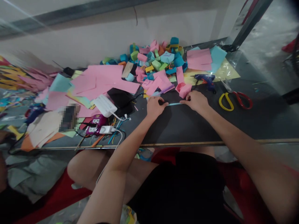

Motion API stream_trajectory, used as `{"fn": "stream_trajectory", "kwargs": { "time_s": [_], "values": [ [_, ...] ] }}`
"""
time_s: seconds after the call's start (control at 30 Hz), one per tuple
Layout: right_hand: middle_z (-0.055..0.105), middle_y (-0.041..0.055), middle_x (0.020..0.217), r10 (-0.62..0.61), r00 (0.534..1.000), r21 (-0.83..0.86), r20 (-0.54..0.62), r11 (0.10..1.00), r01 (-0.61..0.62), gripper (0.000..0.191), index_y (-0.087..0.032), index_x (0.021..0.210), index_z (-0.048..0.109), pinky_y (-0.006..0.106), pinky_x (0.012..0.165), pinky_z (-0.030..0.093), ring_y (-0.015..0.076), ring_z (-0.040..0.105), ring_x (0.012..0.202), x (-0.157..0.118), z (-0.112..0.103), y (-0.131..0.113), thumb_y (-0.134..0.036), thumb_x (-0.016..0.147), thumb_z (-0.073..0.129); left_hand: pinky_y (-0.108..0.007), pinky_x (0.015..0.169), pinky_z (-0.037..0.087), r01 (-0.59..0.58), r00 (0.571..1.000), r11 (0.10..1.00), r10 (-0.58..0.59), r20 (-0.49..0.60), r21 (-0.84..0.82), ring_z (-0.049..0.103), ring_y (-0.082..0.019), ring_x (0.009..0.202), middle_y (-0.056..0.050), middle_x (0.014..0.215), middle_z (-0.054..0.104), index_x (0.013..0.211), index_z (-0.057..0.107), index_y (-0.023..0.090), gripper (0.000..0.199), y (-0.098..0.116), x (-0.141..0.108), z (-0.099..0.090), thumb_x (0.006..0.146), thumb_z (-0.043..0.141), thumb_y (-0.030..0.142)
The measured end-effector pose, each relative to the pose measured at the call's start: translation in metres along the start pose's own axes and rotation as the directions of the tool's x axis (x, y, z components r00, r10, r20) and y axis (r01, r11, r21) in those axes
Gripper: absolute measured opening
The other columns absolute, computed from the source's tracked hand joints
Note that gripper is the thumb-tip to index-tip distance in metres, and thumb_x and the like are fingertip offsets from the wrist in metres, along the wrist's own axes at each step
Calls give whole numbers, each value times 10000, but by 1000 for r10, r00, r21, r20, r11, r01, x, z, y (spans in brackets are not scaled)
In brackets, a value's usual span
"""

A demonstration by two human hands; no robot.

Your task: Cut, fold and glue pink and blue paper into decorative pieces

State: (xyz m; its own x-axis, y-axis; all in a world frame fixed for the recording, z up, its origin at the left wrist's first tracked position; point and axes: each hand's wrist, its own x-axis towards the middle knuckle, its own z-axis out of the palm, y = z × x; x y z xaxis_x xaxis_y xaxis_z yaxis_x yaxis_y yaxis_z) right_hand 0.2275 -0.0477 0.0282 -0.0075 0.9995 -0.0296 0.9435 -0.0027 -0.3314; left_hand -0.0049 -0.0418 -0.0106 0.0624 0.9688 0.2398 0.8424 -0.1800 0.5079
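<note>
Between my two hands a narrow light blue paper strip [174, 104] runs level over the dark tabletop. My left hand [156, 107] is closed, its fingertips at the strip's left end. At the other end, my right hand [197, 101] pinches the strip with bent fingers. Just behind the right hand sits a folded pink paper piece [183, 89]. A blue glue gun [205, 79] lies past the right hand, and scissors [233, 96] with one yellow and one red handle rest to its right. My fingers hide the strip's very ends.
A heap of folded coloured paper pieces [158, 57] stands against the wall. Pink sheets [105, 76], a white adapter [105, 105], a black phone-like object [120, 101] and a purple power strip [97, 123] with cables lie left. Another person's clothed leg [32, 174] shows at lower left.
</note>
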Motion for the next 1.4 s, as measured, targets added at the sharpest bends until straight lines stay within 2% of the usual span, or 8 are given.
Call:
{"fn": "stream_trajectory", "kwargs": {
  "time_s": [0.17, 0.27, 0.37, 0.5, 0.63, 0.77, 1.2, 1.4],
  "values": [
    [754, 96, 1010, -53, 997, 13, -54, 998, 54, 477, -215, 759, 694, 318, 641, 406, 246, 658, 890, -6, 6, 3, -669, 904, 677, -483, 1058, 525, -121, 992, 992, 120, 38, 29, 668, -258, 1112, -76, 1085, 745, 921, 778, 232, 65, 3, -3, -4, 922, 722, 264],
    [754, 97, 966, -102, 992, -15, -78, 995, 101, 460, -213, 800, 692, 322, 618, 361, 240, 650, 867, -9, 7, 1, -641, 953, 625, -428, 1059, 540, -396, 909, 909, 367, 198, 134, 677, -249, 1183, -115, 1207, 744, 1068, 782, 195, 266, 14, -10, -9, 1007, 527, 148],
    [756, 101, 960, -140, 986, -55, -89, 989, 136, 413, -210, 840, 701, 330, 627, 363, 248, 647, 886, -9, 6, 0, -587, 983, 611, -436, 1024, 568, -520, 836, 814, 421, 353, 260, 694, -280, 1212, -204, 1297, 731, 1264, 715, 73, 424, 21, -24, -16, 1022, 367, 84],
    [771, 134, 1009, -203, 971, -139, -126, 973, 185, 303, -203, 926, 734, 351, 679, 430, 293, 648, 977, -14, 7, -5, -462, 1014, 602, -452, 1212, 467, -516, 835, 807, 399, 378, 287, 570, -296, 1440, -241, 1528, 577, 1467, 558, 2, 504, 20, -44, -24, 1005, 454, 176],
    [767, 192, 1175, -450, 866, -215, -220, 888, 407, 326, -150, 1156, 753, 453, 913, 512, 336, 644, 1152, -29, 19, -19, -267, 1051, 468, -458, 1252, 425, -497, 844, 823, 384, 375, 274, 509, -317, 1497, -244, 1587, 505, 1517, 502, 7, 627, 16, -54, -26, 1017, 491, 385],
    [595, 158, 1544, -643, 765, -86, -27, 764, 639, 506, -91, 1486, 590, 482, 1193, 431, 293, 568, 1414, -43, 39, -30, -252, 1053, 386, -450, 1255, 416, -486, 846, 836, 377, 378, 255, 491, -324, 1510, -269, 1590, 488, 1518, 476, -33, 666, 17, -55, -25, 1013, 485, 401],
    [507, 97, 1615, -437, 897, -132, 66, 887, 442, 564, -150, 1559, 524, 551, 1251, 371, 287, 479, 1516, -50, 18, 34, -349, 1069, 329, -428, 1287, 368, -362, 889, 851, 193, 415, 380, 443, -307, 1545, -225, 1640, 432, 1577, 413, -14, 696, 32, -67, -37, 1066, 432, 459],
    [766, 162, 1281, -507, 862, -321, -5, 817, 479, 389, -111, 1231, 764, 471, 1043, 501, 312, 690, 1187, -37, 8, 13, -307, 1043, 486, -406, 1044, 544, -416, 893, 814, 282, 349, 405, 695, -309, 1233, -211, 1252, 757, 1177, 753, 48, 371, 34, -35, -33, 1026, 588, 344]
  ]
}}
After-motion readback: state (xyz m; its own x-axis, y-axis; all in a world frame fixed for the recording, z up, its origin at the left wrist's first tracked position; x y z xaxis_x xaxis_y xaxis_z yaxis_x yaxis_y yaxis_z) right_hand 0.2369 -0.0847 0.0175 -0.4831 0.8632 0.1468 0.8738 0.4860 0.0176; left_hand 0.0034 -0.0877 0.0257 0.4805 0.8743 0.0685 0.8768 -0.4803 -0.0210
